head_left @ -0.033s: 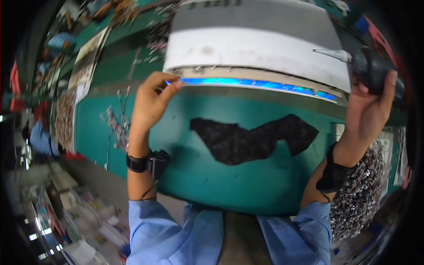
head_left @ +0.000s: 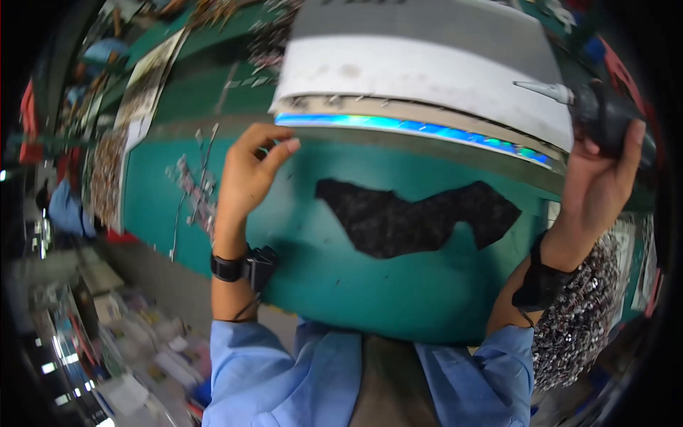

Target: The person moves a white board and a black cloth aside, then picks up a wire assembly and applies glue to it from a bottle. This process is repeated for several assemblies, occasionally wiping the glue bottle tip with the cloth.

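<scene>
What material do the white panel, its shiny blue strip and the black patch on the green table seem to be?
White panel: probably sheet metal or plastic, matte, slightly smudged.
Blue strip: likely reflective film or foil, glossy and iridescent.
Black patch: seemingly foam or fabric, dull, speckled, ragged-edged.

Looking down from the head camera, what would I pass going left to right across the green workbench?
Scattered small metal parts → left hand at the corner of the white panel → black ragged-edged patch → right hand gripping a dark power screwdriver → heap of shiny screws.
</scene>
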Tool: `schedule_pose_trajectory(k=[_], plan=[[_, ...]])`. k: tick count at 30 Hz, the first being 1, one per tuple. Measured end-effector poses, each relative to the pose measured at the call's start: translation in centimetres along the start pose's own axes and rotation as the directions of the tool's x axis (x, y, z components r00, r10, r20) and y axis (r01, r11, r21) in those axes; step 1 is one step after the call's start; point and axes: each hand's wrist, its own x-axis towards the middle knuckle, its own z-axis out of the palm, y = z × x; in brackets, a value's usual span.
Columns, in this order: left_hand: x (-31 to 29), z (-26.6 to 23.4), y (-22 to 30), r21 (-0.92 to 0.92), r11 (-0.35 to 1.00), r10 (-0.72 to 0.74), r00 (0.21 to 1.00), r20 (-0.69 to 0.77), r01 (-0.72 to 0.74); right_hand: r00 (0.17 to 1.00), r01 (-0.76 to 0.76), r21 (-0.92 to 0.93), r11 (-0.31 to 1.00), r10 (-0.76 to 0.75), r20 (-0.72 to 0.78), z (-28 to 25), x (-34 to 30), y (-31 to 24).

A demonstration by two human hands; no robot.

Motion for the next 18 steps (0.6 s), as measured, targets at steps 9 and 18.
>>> schedule_pose_trajectory(k=[9, 18], plan=[[-15.5, -7.0, -7.6, 0.299, 0.856, -0.151, 0.757, -0.636, 0.422, 0.934, -0.306, -0.119, 0.945, 0.322, 0.156, 4.1, -7.7, 4.5], [-8.1, -9.2, -12.7, 0.784, 0.594, 0.139, 0.937, -0.321, 0.181, 0.896, -0.355, -0.196, 0.914, 0.392, 0.207, 7.0, -11.5, 5.5]])
